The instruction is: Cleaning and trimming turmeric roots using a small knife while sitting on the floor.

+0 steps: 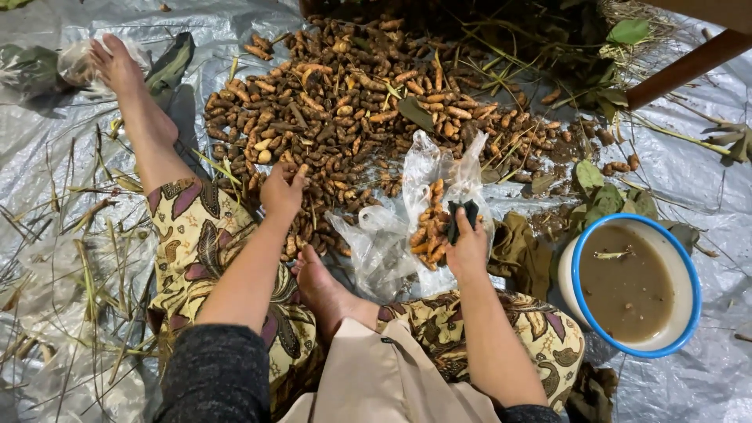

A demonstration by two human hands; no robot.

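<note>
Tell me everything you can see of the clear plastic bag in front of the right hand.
The clear plastic bag is thin, crinkled and glossy, standing open on the grey tarp with its two handle loops sticking up. Inside is a small heap of orange-brown roots, cleaner than the big muddy pile behind it. The right hand presses against its right side, gripping a dark object at the bag's mouth. A bare foot lies just beside its lower left edge.

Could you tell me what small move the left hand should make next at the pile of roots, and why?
Probably close the left hand on a root and carry it to the clear plastic bag. That hand already rests on the near edge of the root pile, while the right hand holds the bag open, with cleaned orange roots inside.
</note>
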